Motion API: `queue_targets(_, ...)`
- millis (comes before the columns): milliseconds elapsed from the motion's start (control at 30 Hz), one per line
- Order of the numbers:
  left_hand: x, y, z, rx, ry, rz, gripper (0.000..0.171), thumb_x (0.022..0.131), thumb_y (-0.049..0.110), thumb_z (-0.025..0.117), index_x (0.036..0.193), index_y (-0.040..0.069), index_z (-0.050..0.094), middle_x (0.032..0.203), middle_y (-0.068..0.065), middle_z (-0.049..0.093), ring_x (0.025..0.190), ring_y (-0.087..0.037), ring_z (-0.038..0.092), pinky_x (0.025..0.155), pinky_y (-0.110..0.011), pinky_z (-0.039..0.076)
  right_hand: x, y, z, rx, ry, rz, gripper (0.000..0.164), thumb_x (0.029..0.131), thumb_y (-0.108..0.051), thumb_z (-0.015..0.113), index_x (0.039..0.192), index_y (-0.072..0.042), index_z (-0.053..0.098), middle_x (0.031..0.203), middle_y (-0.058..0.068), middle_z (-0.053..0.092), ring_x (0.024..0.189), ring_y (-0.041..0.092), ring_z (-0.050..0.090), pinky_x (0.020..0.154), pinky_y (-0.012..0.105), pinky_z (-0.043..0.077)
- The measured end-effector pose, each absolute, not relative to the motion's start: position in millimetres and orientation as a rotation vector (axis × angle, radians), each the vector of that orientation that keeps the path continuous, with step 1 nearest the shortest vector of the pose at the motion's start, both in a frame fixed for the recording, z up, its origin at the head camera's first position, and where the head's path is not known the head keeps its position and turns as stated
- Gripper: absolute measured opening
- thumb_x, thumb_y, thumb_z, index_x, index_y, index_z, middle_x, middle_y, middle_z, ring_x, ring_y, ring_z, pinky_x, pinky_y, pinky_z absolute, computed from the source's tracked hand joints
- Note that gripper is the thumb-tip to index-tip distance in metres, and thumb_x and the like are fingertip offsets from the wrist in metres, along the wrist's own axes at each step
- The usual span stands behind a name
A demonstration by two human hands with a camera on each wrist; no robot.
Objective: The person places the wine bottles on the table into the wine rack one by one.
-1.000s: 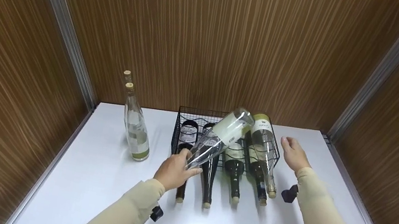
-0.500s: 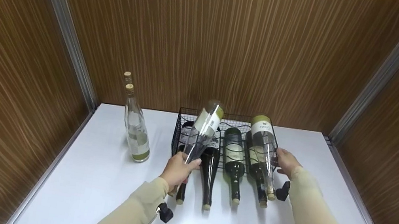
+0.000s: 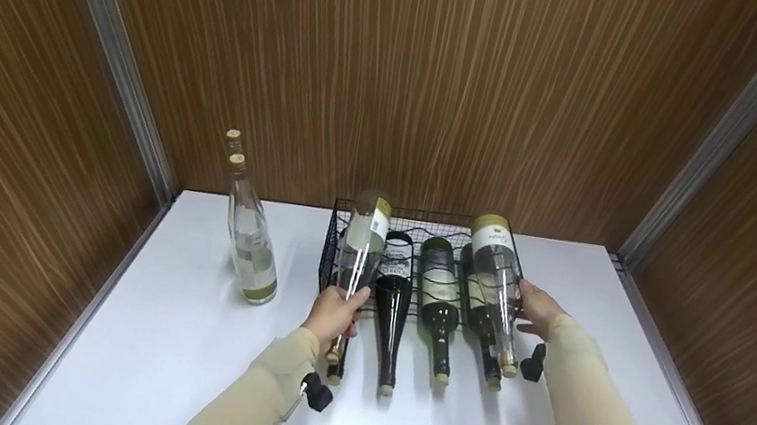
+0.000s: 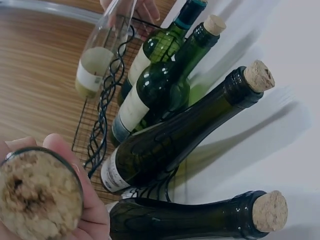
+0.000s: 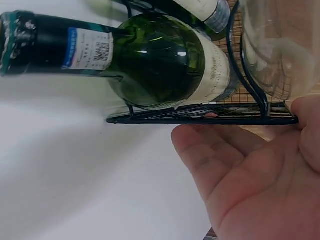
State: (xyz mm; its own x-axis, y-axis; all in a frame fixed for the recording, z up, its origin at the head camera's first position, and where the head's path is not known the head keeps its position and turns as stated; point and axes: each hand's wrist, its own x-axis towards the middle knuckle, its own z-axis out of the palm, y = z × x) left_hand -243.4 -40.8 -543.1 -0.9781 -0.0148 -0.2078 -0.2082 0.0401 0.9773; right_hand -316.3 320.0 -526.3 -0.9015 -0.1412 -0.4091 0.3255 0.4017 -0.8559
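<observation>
My left hand (image 3: 331, 313) grips a clear glass bottle (image 3: 365, 237) by its neck. This bottle lies neck toward me over the left end of the black wire wine rack (image 3: 326, 250), above a dark bottle. Its cork (image 4: 40, 195) fills the near corner of the left wrist view. At the rack's right side, my right hand (image 3: 539, 310) holds the side wall, with the thumb at the rim (image 5: 280, 121) and fairly straight fingers along the outside. Another clear bottle (image 3: 496, 277) rests on the rack's upper right, close to that hand.
Several dark corked bottles lie in the rack's lower row, such as a green one (image 3: 440, 291), their necks jutting over the white tabletop (image 3: 172, 362). Two clear bottles (image 3: 252, 246) stand upright at the left. Wood-grain panels (image 3: 399, 79) enclose the back and sides.
My left hand has swung the clear bottle leftward and lowered it over the rack's left end, lining it up with the bottles below. My right hand has moved in to the rack's right side.
</observation>
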Motion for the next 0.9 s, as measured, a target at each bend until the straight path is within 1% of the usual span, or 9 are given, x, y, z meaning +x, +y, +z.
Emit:
queue_targets(167,-247.8,-41.4,-547.5,-0.275,2.160,2.056,0.041,0.087,0.040,0.060,0.089,0.002,0.044,0.061,-0.003,0.048,0.038,-0.010,0.045,0.038,-0.024,0.042,-316.8,319.4,-527.5,0.161,2.258,-1.489,0.061,0.099,-0.040,0.008,0.143,0.003,0.010,0.136,0.029,0.031,0.126,0.043,0.031,0.099,0.053,0.030)
queue_targets(367,-253.8,-45.7,-549.5,-0.320,2.159,2.057,0.041,0.087,0.040,0.059,0.090,0.001,0.046,0.064,-0.006,0.050,0.039,-0.010,0.047,0.040,-0.025,0.044,-318.7,317.7,-524.2,0.179,2.292,-1.443,0.063,0.098,-0.042,0.009,0.144,0.001,0.007,0.139,0.028,0.029,0.127,0.042,0.029,0.099,0.052,0.031)
queue_targets(533,-257.1,-51.2,-552.3,-0.362,2.210,2.026,0.037,0.089,0.038,0.057,0.080,0.003,0.048,0.056,-0.004,0.048,0.035,-0.011,0.048,0.037,-0.026,0.044,-318.5,314.4,-524.4,0.204,2.311,-1.427,0.062,0.098,-0.042,0.010,0.145,0.000,0.008,0.137,0.026,0.032,0.126,0.041,0.033,0.098,0.052,0.033)
queue_targets(633,-258.7,-52.3,-554.0,-0.373,2.208,2.015,0.037,0.089,0.038,0.057,0.077,0.005,0.047,0.053,-0.003,0.046,0.033,-0.012,0.047,0.035,-0.026,0.042,-317.3,312.8,-525.4,0.209,2.308,-1.431,0.062,0.099,-0.041,0.010,0.145,0.000,0.007,0.138,0.027,0.031,0.126,0.040,0.033,0.098,0.052,0.033)
queue_targets(733,-260.2,-51.3,-555.1,-0.387,2.180,2.025,0.037,0.088,0.038,0.057,0.080,0.004,0.046,0.055,-0.004,0.046,0.033,-0.012,0.046,0.034,-0.026,0.041,-316.3,312.5,-526.0,0.193,2.305,-1.436,0.063,0.099,-0.042,0.009,0.144,0.001,0.006,0.138,0.028,0.029,0.126,0.041,0.032,0.098,0.053,0.032)
queue_targets(900,-263.1,-46.8,-554.0,-0.416,2.117,2.044,0.041,0.087,0.039,0.059,0.091,0.001,0.044,0.058,-0.004,0.046,0.034,-0.012,0.044,0.034,-0.025,0.040,-315.6,316.7,-525.4,0.187,2.316,-1.439,0.062,0.099,-0.041,0.009,0.144,0.001,0.007,0.138,0.029,0.030,0.126,0.042,0.031,0.098,0.053,0.032)
